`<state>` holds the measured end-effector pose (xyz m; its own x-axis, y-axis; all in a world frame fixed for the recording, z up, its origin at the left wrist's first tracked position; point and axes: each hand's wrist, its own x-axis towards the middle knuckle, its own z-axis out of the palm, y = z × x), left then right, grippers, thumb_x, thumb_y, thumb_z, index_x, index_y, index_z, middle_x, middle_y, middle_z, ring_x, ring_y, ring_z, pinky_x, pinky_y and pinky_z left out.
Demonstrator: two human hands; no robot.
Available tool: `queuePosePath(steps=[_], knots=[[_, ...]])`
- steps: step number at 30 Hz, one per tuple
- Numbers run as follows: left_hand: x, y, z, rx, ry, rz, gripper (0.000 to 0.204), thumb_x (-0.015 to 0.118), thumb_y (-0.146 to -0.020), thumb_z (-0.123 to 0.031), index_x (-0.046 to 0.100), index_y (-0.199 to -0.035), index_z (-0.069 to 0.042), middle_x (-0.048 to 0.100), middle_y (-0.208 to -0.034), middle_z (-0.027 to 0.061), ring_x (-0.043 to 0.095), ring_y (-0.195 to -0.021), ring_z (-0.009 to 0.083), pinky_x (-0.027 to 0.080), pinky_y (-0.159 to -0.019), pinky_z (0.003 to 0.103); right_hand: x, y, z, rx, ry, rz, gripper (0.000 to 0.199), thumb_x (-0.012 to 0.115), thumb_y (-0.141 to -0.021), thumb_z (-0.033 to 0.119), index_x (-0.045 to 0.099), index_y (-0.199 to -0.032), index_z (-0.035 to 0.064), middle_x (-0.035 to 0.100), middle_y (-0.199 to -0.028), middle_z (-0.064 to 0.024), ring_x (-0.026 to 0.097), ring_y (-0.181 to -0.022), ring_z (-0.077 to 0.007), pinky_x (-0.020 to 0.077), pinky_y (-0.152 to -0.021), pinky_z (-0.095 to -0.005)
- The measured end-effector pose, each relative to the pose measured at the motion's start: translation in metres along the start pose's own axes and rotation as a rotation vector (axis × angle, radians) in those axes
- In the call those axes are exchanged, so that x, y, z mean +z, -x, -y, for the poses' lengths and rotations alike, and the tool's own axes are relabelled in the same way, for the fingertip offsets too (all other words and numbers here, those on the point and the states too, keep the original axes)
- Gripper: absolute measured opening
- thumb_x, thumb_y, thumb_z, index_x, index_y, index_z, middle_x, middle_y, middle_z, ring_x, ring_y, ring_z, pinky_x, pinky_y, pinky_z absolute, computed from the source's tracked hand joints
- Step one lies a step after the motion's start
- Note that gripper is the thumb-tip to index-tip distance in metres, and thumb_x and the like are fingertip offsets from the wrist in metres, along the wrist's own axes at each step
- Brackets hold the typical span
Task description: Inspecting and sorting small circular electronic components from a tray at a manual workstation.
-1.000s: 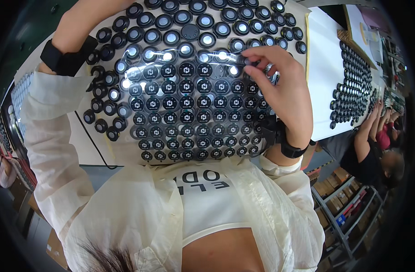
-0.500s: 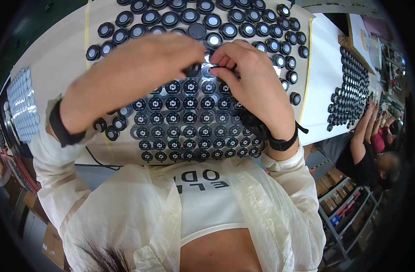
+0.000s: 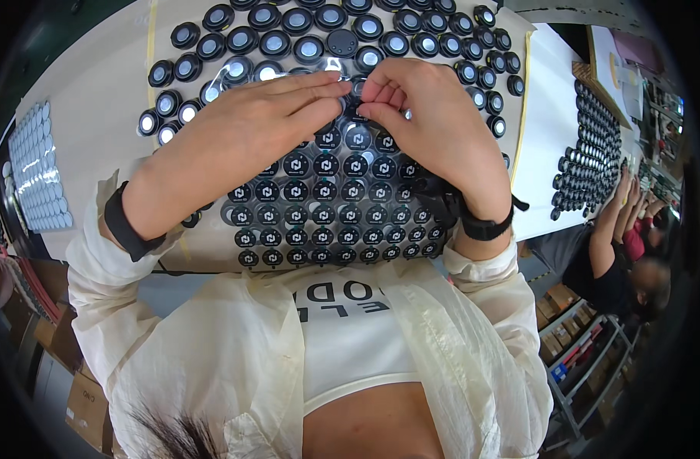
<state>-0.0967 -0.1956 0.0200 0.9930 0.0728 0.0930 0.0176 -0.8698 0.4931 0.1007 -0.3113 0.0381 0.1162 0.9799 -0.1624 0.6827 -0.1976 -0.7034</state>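
A see-through plastic sheet bearing rows of round black labels with a white mark lies on the table in front of me. My left hand rests over its far part, fingers stretched out and flat, their tips close to my right hand. My right hand is closed in a pinch at the sheet's far part; what sits between thumb and fingers is too small to make out. Round black pieces with silvery centres, such as this black disc, stand around and beyond my hands. One black disc shows a dark face instead.
Yellow tape lines run along the table on both sides. At the far left lies a sheet of pale round pieces. Another table on the right holds many black discs, with a co-worker's arms beside it.
My left hand, blurred and curled near the fingertips of my right hand before, now lies flat with fingers stretched. My right hand keeps its pinch. The view has shifted slightly.
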Motion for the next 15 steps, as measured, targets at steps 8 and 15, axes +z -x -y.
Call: queuePosePath(steps=[8, 15], knots=[[-0.003, 0.001, 0.009, 0.000, 0.161, 0.006, 0.034, 0.070, -0.082, -0.007, 0.061, -0.115, -0.003, 0.060, -0.133, 0.0107, 0.056, -0.126, 0.0287, 0.051, -0.100, 0.037, -0.010, 0.029, 0.027, -0.083, -0.180, -0.079, 0.014, 0.074, -0.075, 0.000, 0.063, -0.083, -0.0004, 0.066, -0.082, -0.0120, 0.064, -0.071, -0.0272, 0.0504, -0.067, -0.0340], [-0.029, -0.003, -0.006, -0.213, 0.965, -0.153, 0.041, 0.076, -0.077, 0.004, 0.064, -0.116, 0.007, 0.065, -0.119, 0.0155, 0.063, -0.111, 0.0187, 0.053, -0.092, 0.034, -0.016, 0.043, 0.020, -0.005, -0.735, -0.200, 0.018, 0.077, -0.084, 0.004, 0.064, -0.096, -0.0004, 0.067, -0.086, -0.0024, 0.060, -0.078, -0.0057, 0.0483, -0.071, -0.0201]])
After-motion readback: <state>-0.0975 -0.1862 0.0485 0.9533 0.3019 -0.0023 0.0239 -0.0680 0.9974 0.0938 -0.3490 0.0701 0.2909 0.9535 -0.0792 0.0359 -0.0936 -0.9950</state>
